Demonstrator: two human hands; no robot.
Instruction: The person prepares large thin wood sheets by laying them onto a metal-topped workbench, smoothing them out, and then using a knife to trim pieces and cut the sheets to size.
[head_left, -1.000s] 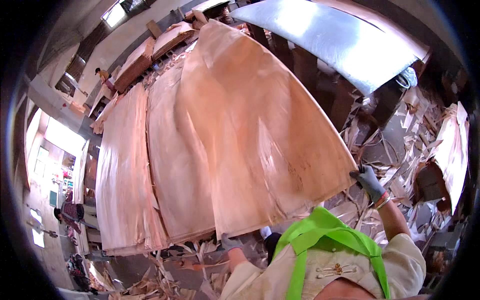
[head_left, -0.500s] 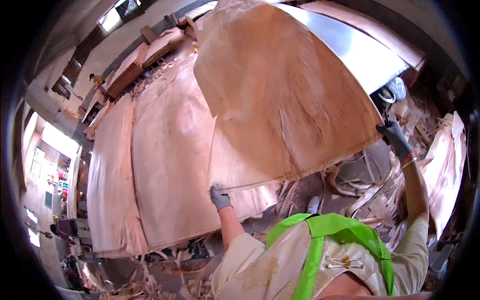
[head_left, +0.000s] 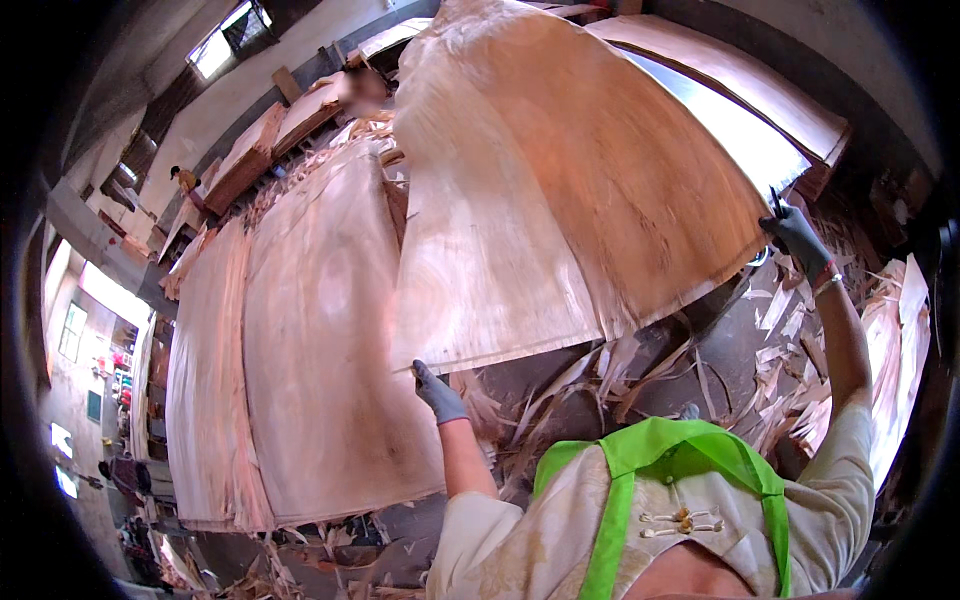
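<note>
A large, thin sheet of wood veneer (head_left: 650, 190) stretches away from me, raised between my hands, its left part pale and its right part orange-brown. My left hand (head_left: 438, 392), in a grey glove, pinches the sheet's near left corner. At its near right corner my right hand (head_left: 798, 240), also gloved, is closed on the edge. A small dark pointed thing (head_left: 776, 203) sticks up from the right hand's fingers; its kind cannot be made out. Below and left of the sheet lies a broad stack of veneer (head_left: 330, 380), close to my left hand.
A narrower veneer strip (head_left: 205, 390) lies along the stack's left side. Torn veneer scraps (head_left: 640, 385) litter the floor before me. Behind the held sheet is a shiny pale surface (head_left: 745, 125), with more veneer (head_left: 740, 65) beyond. Another person (head_left: 187, 182) is far left.
The held sheet's near left corner has shifted left, over the stack. Its left part now looks bright and pale. My right hand has moved slightly right, and both hands keep their hold.
</note>
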